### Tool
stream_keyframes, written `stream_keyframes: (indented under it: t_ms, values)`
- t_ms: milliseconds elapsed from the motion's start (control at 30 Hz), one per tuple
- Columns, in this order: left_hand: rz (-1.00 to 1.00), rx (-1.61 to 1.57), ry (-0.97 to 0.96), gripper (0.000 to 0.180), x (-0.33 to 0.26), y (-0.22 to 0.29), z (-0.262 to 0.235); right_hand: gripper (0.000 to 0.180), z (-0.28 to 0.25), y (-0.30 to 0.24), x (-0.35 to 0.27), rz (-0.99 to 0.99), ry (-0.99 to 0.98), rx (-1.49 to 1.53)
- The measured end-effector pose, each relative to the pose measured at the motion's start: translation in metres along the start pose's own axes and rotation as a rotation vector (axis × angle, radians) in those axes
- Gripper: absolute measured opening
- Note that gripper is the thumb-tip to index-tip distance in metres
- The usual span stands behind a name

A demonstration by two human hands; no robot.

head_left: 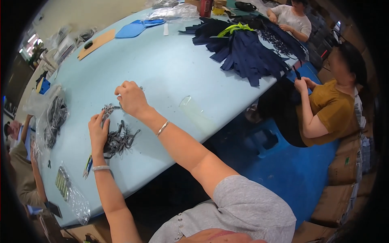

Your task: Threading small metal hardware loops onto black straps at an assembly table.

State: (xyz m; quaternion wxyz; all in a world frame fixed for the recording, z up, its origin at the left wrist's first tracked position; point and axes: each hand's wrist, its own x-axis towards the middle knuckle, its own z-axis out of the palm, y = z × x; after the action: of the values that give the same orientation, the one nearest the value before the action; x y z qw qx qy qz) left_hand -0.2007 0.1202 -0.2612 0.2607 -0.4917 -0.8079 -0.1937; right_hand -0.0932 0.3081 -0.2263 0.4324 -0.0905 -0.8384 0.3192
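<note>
My left hand (97, 131) rests on the pale blue table with its fingers stretched out and thumb apart. Its fingertips touch a cluster of small silvery pieces (108, 108). To the right, my right hand (133, 99) is raised a little, its fingers curled in; what they hold, if anything, is hidden. A short dark piece (117, 107) lies between the two hands. Close beside my left wrist sits a tangled pile of dark grey cord loops (121, 139). A pair of thread snips (88, 166) with blue and yellow handles lies left of that wrist.
Clear plastic bags hold dark cords (56, 119) and green strips (62, 183) at the left. Navy fabric strips (247, 56) with a lime-green tie spread at the far right. A person in a mustard top (336, 105) sits right, near a blue stool (263, 141); others work around the table.
</note>
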Motion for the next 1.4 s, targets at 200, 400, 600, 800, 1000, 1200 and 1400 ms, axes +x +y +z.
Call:
stream_keyframes:
  t_ms: [200, 400, 600, 800, 1000, 1200, 1400]
  values:
    - [-0.35, -0.349, -0.062, 0.018, -0.001, -0.005, -0.02, 0.008, 0.032, 0.005, 0.006, -0.19, -0.093, 0.036]
    - [-0.573, -0.738, -0.031, 0.024, 0.016, 0.011, -0.02, 0.005, -0.012, -0.007, 0.014, -0.038, -0.149, 0.042]
    - [-0.756, -1.069, -0.056, 0.022, 0.012, 0.007, -0.038, 0.006, -0.005, -0.017, 0.009, -0.002, -0.259, 0.075]
    - [-0.826, -1.154, -0.053, 0.02, 0.015, 0.021, -0.039, 0.01, -0.009, -0.013, -0.001, 0.022, -0.573, 0.123]
    - [-0.74, -1.151, -0.074, 0.018, 0.019, 0.016, -0.038, 0.009, -0.007, -0.023, 0.0, -0.02, -0.733, -0.02]
    - [-0.714, -1.204, -0.221, 0.02, 0.02, 0.021, -0.044, 0.011, -0.008, -0.023, 0.007, 0.118, -0.618, 0.188]
    - [-0.599, -1.244, -0.333, 0.025, 0.024, 0.037, -0.054, 0.011, -0.009, -0.028, 0.011, 0.095, -0.525, 0.268]
